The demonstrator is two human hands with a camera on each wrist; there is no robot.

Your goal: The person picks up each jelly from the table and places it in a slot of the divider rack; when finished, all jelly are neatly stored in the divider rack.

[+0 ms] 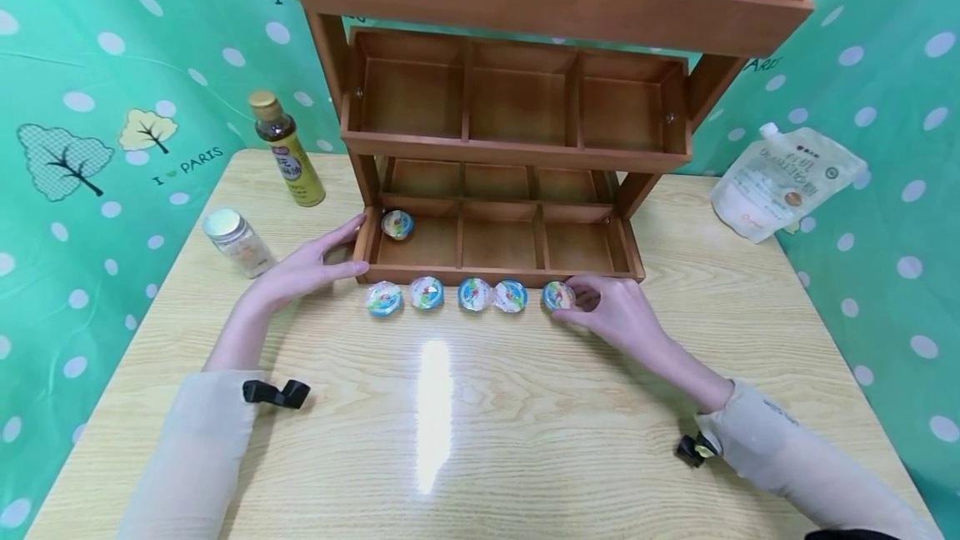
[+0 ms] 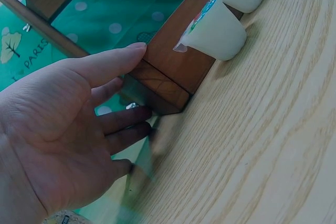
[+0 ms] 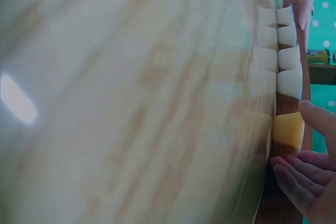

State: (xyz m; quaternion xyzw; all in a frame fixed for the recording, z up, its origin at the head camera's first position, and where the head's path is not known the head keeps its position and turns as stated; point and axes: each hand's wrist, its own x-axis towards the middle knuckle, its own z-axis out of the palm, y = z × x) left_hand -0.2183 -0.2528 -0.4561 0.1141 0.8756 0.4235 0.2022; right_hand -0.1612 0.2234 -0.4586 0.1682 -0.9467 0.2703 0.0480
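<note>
My right hand (image 1: 618,311) has its thumb and fingers around a small jelly cup (image 1: 558,296) at the right end of a row on the table. In the right wrist view this cup (image 3: 288,129) is yellow-orange, between thumb and fingertips. To its left stand several jelly cups with whitish contents (image 3: 290,57) and printed lids. With fingers extended, my left hand (image 1: 300,269) touches the left end of the wooden rack's bottom tray (image 1: 498,276); its thumb lies at the front corner. Another jelly cup (image 1: 397,224) sits in that tray's left compartment.
The tiered wooden rack (image 1: 517,150) rises behind the row, its trays split into compartments. Left of it stand a sauce bottle (image 1: 296,161) and a lidded jar (image 1: 242,244). A spouted pouch (image 1: 783,182) stands at the right, near the green polka-dot cloth (image 1: 892,215).
</note>
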